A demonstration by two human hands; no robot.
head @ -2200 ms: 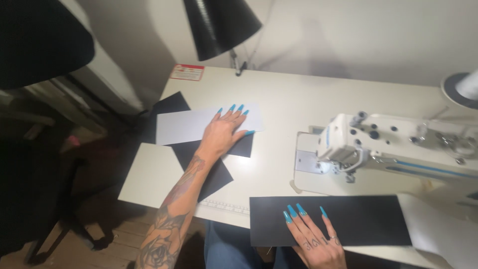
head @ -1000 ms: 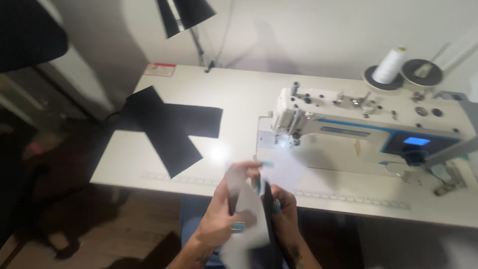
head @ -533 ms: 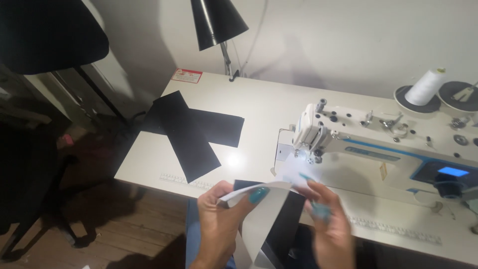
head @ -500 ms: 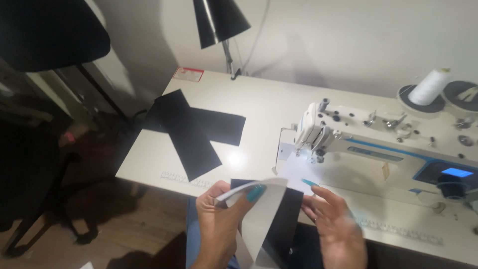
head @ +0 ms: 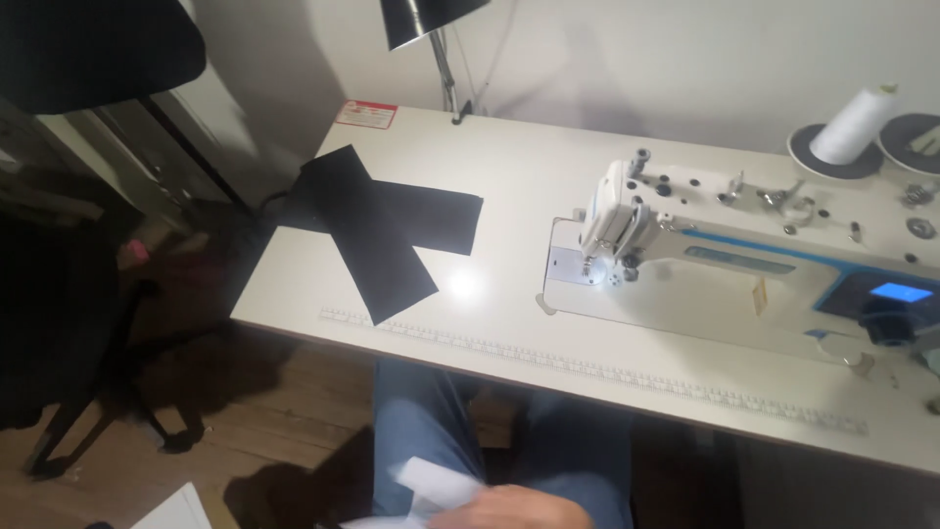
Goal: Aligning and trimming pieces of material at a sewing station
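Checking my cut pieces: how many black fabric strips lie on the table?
2: one black strip lies diagonally at the table's left end, the other strip crosses beneath it. More may be hidden below the table edge.

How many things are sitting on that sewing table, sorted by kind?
Black rectangular fabric strips, crossed: 2
White sewing machine: 1
White thread cone: 1
Red and white sticker: 1
Total: 5

Dim room; a lamp overhead throws a glare spot on the pale tabletop. The floor lies in shadow, and the bottom edge is blurred.
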